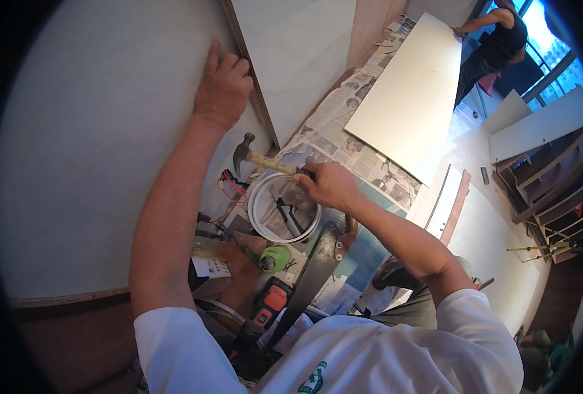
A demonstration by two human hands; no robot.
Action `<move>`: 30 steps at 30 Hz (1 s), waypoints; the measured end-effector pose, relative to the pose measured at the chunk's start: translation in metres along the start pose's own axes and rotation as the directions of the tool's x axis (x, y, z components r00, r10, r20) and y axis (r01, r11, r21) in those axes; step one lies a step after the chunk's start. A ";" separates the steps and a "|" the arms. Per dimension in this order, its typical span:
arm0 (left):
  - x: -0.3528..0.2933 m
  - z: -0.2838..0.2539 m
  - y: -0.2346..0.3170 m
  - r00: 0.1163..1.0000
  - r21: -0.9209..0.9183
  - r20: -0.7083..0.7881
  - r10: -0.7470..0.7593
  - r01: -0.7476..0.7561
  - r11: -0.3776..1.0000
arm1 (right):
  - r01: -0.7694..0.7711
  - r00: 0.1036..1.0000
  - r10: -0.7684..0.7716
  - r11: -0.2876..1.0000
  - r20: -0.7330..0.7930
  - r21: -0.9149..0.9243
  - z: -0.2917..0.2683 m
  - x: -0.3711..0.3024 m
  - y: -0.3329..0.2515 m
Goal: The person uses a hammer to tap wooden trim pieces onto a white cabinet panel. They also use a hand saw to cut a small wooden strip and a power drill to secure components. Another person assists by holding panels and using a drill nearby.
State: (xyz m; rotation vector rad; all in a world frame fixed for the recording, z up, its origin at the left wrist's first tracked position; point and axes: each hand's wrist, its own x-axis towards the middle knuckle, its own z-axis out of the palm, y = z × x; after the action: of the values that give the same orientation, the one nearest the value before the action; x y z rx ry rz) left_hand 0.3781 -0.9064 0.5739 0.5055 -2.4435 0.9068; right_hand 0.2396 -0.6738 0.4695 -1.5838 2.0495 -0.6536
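Pointing head-first left, hammer [270, 163] nearly crosswise in right hand [334, 184].

Looks like a home interior or similar room, in use as a makeshift carpentry site. Shows as much in the newspaper sheets [334, 121] spread under a long white panel [410, 98] toward the upper right, and in the big pale sheet [101, 144] filling the left of the frame. Holds a crowd of tools at lower centre: a handsaw [306, 279], a red-and-black power tool [275, 297], and, higher up, a claw hammer [268, 162] near a white coil [253, 217]. Includes an open brown shelf unit [557, 157] at far right. Takes in daylight through a window [547, 46] at upper right, perhaps with buildings beyond, though too glaring for certainty.
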 end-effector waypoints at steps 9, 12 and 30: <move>-0.007 0.008 0.006 0.997 -0.074 -0.070 -0.028 0.022 0.997 | 0.015 0.999 -0.014 0.999 0.031 -0.038 -0.005 0.005 0.001; -0.008 0.006 0.008 0.997 -0.057 -0.072 -0.033 0.029 0.998 | 0.000 0.999 0.002 0.999 0.045 -0.046 -0.005 0.005 0.000; -0.021 0.027 0.021 0.993 -0.092 -0.100 -0.055 0.046 0.995 | -0.059 0.996 0.064 0.995 0.067 -0.076 0.005 0.027 0.010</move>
State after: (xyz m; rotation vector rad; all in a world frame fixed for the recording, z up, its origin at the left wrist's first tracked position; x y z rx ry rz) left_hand 0.3765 -0.9062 0.5333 0.4744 -2.3558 0.7795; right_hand 0.2287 -0.6980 0.4573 -1.5547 2.0843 -0.4982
